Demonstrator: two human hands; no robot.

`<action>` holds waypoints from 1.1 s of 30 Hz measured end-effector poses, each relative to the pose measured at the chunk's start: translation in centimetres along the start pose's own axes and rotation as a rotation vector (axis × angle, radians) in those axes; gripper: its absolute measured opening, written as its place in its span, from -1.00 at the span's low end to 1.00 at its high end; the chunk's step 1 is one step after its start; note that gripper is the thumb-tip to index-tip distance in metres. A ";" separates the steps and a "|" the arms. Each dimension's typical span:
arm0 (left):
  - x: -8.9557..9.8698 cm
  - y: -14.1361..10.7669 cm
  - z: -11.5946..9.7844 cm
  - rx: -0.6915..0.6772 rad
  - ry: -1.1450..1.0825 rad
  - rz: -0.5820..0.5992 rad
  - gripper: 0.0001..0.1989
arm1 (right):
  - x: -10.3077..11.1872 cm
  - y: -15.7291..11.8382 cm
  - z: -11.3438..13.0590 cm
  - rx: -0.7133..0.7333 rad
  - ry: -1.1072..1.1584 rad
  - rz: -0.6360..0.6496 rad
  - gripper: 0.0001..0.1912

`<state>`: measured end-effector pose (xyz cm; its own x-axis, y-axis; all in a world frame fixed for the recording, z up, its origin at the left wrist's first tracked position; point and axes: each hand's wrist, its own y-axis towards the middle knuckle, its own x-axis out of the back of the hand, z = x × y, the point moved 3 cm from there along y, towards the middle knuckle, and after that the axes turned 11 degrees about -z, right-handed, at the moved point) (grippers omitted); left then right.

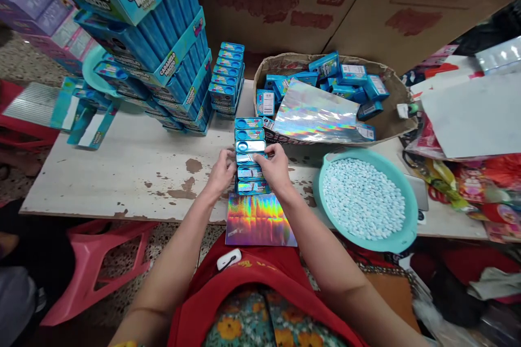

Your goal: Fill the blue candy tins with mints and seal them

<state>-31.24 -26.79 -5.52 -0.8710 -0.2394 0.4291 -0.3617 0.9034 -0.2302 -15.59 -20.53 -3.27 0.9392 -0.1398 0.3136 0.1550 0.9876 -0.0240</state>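
Note:
A column of several small blue tins (249,134) lies on the worn white table in front of me. My left hand (223,172) is closed against the left side of the column, its fingertips at the edge. On the other side, my right hand (277,167) is closed round the right edge, with the thumb on top of one tin. Some tins have shiny silver patches on their faces. A rainbow-coloured holographic sheet (260,220) lies just below the column, overhanging the table's front edge.
Tall stacks of blue boxes (163,43) stand at the back left. Behind the column is another group of tins (226,78). A cardboard box (391,114) holds blue packs and a silver sheet (317,111). A turquoise basin (411,211) of pale sweets (364,198) sits at right.

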 end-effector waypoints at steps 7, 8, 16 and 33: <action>2.4 -4.1 5.1 0.076 0.597 0.134 -0.70 | 8.0 -3.0 -9.2 0.195 -0.249 0.115 -0.72; 1.7 -5.4 5.5 0.055 0.589 0.269 -0.69 | 8.9 -3.9 -11.0 0.249 -0.399 0.174 -0.66; -11.8 -10.1 3.0 -0.454 0.643 0.395 -0.64 | 10.2 -6.7 -17.5 0.427 -0.788 0.271 -0.61; -17.0 -7.5 3.0 -0.402 0.833 0.348 -0.73 | 12.1 -12.1 -20.2 0.631 -0.965 0.334 -0.51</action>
<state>-14.75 -30.56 -13.73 -0.3394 0.2497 0.9069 0.1445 0.9665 -0.2121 0.05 -35.61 -18.34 0.2456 -0.0256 0.9690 -0.4833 0.8633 0.1453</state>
